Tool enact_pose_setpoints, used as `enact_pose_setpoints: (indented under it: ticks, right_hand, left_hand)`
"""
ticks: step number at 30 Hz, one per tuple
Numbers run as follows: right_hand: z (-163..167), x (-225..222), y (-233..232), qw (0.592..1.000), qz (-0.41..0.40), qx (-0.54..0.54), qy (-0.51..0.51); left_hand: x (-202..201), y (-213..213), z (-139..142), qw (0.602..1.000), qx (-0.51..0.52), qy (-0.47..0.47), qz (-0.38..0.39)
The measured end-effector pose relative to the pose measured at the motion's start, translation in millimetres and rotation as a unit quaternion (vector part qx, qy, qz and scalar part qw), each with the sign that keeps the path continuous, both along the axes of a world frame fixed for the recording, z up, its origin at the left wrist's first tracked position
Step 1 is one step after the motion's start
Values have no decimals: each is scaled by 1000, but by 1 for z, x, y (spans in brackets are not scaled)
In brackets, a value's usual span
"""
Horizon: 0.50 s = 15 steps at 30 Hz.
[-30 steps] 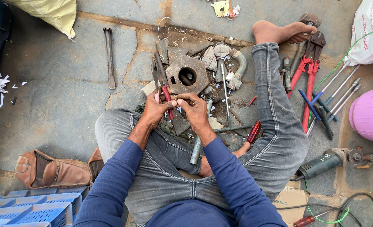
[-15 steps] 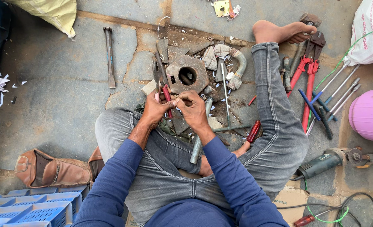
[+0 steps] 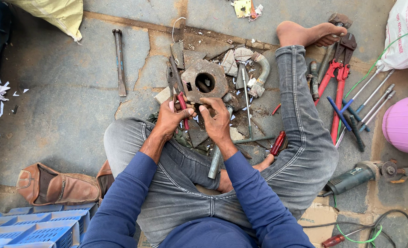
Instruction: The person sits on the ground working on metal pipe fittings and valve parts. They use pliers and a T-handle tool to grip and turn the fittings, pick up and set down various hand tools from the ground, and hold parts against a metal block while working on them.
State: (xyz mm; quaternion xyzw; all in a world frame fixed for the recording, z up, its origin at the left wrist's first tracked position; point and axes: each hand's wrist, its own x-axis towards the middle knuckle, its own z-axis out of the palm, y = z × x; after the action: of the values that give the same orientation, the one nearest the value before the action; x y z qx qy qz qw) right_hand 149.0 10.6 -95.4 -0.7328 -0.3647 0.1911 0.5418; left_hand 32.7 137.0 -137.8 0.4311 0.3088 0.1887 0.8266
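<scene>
This looks like an informal outdoor repair workshop, set up on the ground. The person sits on a cracked concrete floor [image 3: 66,105] with tools strewn about: red bolt cutters [image 3: 338,87] at two o'clock, an angle grinder [image 3: 355,178] at four o'clock, a chisel [image 3: 119,62] at ten o'clock. A rusty metal block [image 3: 206,81] lies at centre among what seem to be scrap fittings. Blue plastic crates [image 3: 34,227] stand at eight o'clock.

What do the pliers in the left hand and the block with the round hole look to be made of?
Pliers: dark, dull metal jaws, likely steel; red grips look like plastic or rubber sleeves. Left hand grips them. Block: grey-brown, rough, rusty-looking surface suggests cast metal, though stone cannot be ruled out.
</scene>
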Motion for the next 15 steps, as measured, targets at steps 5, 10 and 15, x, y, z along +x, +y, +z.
enact_pose_setpoints:
  ticks: [5, 10, 15]
  right_hand:
    - [3, -1, 13, 997, 28, -72, 10]
    - [2, 1, 13, 995, 34, -88, 32]
    - [3, 6, 10, 992, 59, -45, 103]
  left_hand:
    - [0, -1, 0, 999, 33, 33, -4]
    - [-1, 0, 0, 998, 52, 21, -3]
    - [-1, 0, 1, 999, 41, 10, -3]
